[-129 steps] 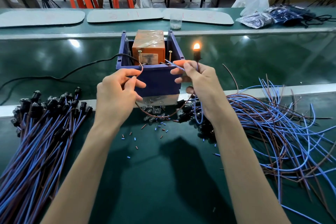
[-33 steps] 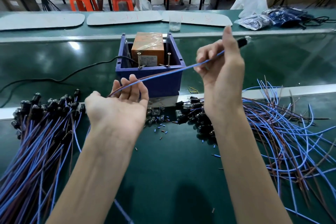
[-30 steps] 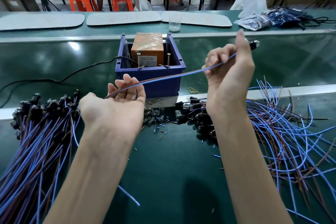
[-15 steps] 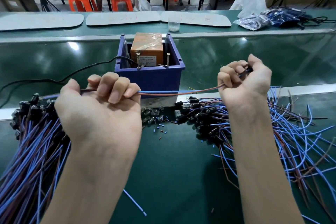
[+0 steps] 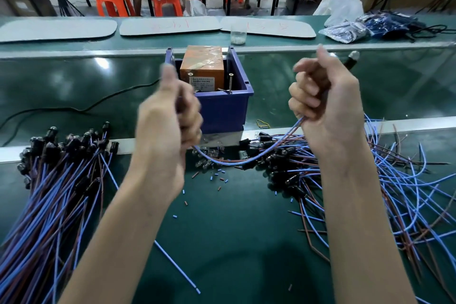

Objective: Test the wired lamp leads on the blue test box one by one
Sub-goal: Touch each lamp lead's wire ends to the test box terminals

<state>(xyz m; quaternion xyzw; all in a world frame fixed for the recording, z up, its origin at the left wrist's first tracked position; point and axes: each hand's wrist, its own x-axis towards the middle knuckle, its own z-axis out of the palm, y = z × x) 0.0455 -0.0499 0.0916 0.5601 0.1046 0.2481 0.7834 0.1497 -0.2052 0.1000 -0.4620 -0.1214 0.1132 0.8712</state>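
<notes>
Mid-frame hands: left hand [image 5: 167, 126], right hand [image 5: 325, 106] clench one lamp lead [image 5: 234, 164].
Risk: blurred left hand could miss blue test box [image 5: 222, 108] screws [image 5: 230, 82].

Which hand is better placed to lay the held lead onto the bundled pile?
Left, probably. The left hand grips one end of the lead right beside the bundled pile; the right hand grips the lamp end above the loose pile, farther away.
</notes>
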